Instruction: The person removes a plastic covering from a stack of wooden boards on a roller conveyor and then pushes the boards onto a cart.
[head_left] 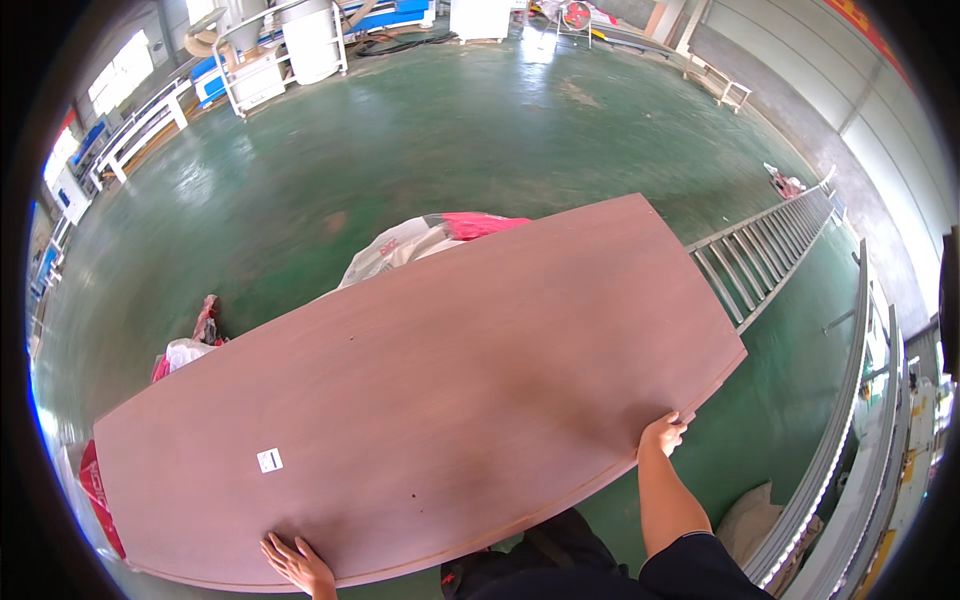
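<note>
A large reddish-brown board with a smooth wood-like face stretches across the middle of the view. It carries a small white label towards its left end and a few small dark spots. My left hand lies flat on the board by its near edge, fingers spread. At the near right edge, my right hand grips the board, its fingers curled at the rim and partly hidden. White and pink plastic wrapping shows behind the far edge; red-and-white wrapping sticks out at the left end.
Beyond the board's right end a metal ladder lies on the green floor. Long metal rails run along the right, beside a beige sack. White-and-blue machinery and a red fan stand far off.
</note>
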